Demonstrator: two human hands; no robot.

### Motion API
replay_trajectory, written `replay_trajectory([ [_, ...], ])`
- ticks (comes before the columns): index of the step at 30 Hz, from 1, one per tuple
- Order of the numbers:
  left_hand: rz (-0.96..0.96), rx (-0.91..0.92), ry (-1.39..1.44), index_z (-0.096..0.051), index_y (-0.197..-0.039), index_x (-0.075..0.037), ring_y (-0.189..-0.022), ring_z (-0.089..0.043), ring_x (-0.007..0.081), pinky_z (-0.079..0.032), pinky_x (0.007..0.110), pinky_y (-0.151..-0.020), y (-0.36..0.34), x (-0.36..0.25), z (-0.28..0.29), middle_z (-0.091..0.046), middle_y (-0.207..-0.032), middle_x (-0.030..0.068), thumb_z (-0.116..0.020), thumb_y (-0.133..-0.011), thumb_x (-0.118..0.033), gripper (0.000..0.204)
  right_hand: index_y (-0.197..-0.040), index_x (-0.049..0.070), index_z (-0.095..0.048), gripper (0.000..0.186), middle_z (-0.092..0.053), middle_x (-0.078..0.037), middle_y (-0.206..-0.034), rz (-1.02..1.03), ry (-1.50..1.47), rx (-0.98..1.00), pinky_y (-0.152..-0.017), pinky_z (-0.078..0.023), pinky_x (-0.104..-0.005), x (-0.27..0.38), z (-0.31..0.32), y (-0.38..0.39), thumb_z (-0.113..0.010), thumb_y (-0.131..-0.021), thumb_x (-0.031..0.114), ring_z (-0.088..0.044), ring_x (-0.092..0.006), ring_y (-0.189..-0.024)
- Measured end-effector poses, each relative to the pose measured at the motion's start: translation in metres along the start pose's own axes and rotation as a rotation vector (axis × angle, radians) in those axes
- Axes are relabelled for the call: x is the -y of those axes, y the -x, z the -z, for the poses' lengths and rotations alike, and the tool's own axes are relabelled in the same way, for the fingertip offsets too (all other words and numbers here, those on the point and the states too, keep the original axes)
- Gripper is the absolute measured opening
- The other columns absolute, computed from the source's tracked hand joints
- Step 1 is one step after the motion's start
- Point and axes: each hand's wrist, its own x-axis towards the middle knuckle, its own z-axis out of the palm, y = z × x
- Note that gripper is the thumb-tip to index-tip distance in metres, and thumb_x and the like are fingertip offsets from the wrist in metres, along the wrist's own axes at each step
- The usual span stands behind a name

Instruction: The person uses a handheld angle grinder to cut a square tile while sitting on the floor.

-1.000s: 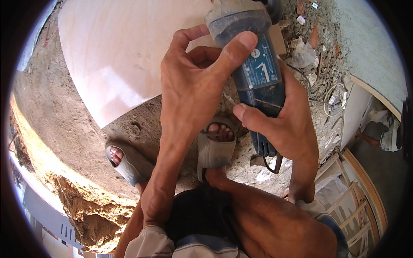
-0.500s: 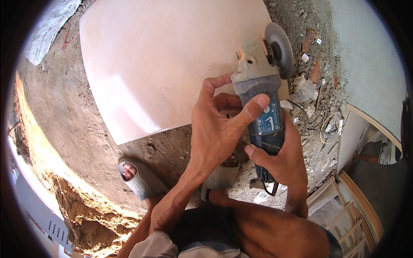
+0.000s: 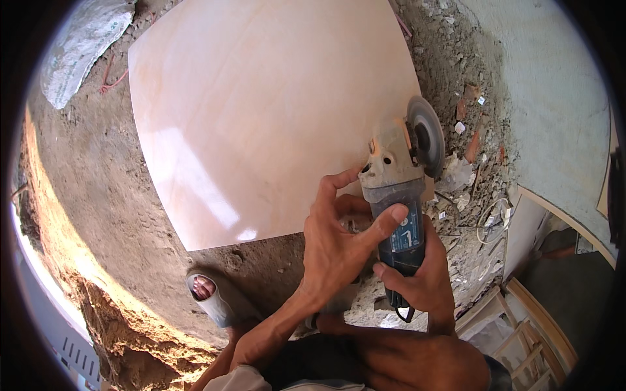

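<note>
Both my hands hold an angle grinder (image 3: pixel 401 228) with a dark body and a grey metal head. My left hand (image 3: pixel 342 238) grips the front of the body, its thumb on top and its index finger by the head. Lower down, my right hand (image 3: pixel 424 280) wraps around the rear of the body. The round cutting disc (image 3: pixel 427 138) stands on edge at the right side of a large, glossy cream tile (image 3: pixel 261 124); whether it touches the tile I cannot tell. The tile lies on the ground in front of me.
Rubble and broken pieces (image 3: pixel 466 143) lie right of the tile, beside a pale green panel (image 3: pixel 544 85). A loop of pale cable (image 3: pixel 493 221) and wooden frames (image 3: pixel 541 326) are at the right. My sandalled foot (image 3: pixel 215 296) is near the tile's front edge. A white sack (image 3: pixel 85 49) lies far left.
The grinder and both hands have moved toward me along the tile's right edge. The whole view has also shifted, so the tile sits lower in the picture. Both hands keep their grip.
</note>
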Motion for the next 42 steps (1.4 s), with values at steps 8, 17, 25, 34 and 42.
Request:
replay_trajectory([
  [8,0.008,0.006,0.008,-0.053,-0.149,0.006,-0.097,-0.081,0.0286,-0.063,0.040,-0.085,0.000,0.001,0.001,-0.081,-0.100,0.0228,-0.096,-0.089,-0.041,0.088,-0.146,-0.002,-0.051,0.080,-0.069,-0.014,-0.121,-0.007,0.001,-0.001,-0.093,-0.058,-0.0379,-0.004,0.000,0.001,-0.092,-0.081,0.018,-0.071,-0.0220,-0.109],
  [17,-0.007,0.013,0.043,-0.052,-0.149,0.006,-0.098,-0.081,0.0309,-0.064,0.042,-0.085,-0.002,0.006,0.001,-0.080,-0.099,0.0241,-0.096,-0.089,-0.041,0.088,-0.145,-0.002,-0.052,0.080,-0.069,-0.014,-0.120,-0.054,-0.028,-0.009,-0.092,-0.059,-0.0374,0.001,-0.002,0.002,-0.093,-0.080,0.018,-0.071,-0.0216,-0.108],
  [25,0.012,0.022,0.022,-0.051,-0.153,0.004,-0.101,-0.079,0.0246,-0.062,0.038,-0.084,-0.002,0.003,0.003,-0.081,-0.102,0.0209,-0.094,-0.092,-0.034,0.084,-0.143,-0.002,-0.052,0.078,-0.069,-0.013,-0.118,-0.055,-0.053,-0.004,-0.091,-0.059,-0.0363,0.000,-0.003,0.000,-0.093,-0.080,0.016,-0.071,-0.0198,-0.106],
  [34,-0.008,0.005,0.048,-0.052,-0.150,0.007,-0.097,-0.081,0.0309,-0.064,0.043,-0.084,-0.004,0.010,0.000,-0.081,-0.099,0.0242,-0.096,-0.089,-0.041,0.089,-0.142,-0.002,-0.053,0.076,-0.069,-0.012,-0.117,-0.034,-0.060,-0.008,-0.090,-0.059,-0.0359,-0.004,-0.002,-0.001,-0.093,-0.080,0.016,-0.071,-0.0190,-0.104],
  [42,0.006,0.012,0.029,-0.051,-0.153,0.005,-0.100,-0.080,0.0273,-0.064,0.040,-0.084,-0.004,0.006,0.000,-0.081,-0.102,0.0229,-0.094,-0.092,-0.036,0.086,-0.141,-0.001,-0.053,0.075,-0.069,-0.012,-0.116,-0.042,-0.064,-0.009,-0.089,-0.059,-0.0362,0.001,-0.003,-0.003,-0.093,-0.080,0.016,-0.070,-0.0188,-0.103],
])
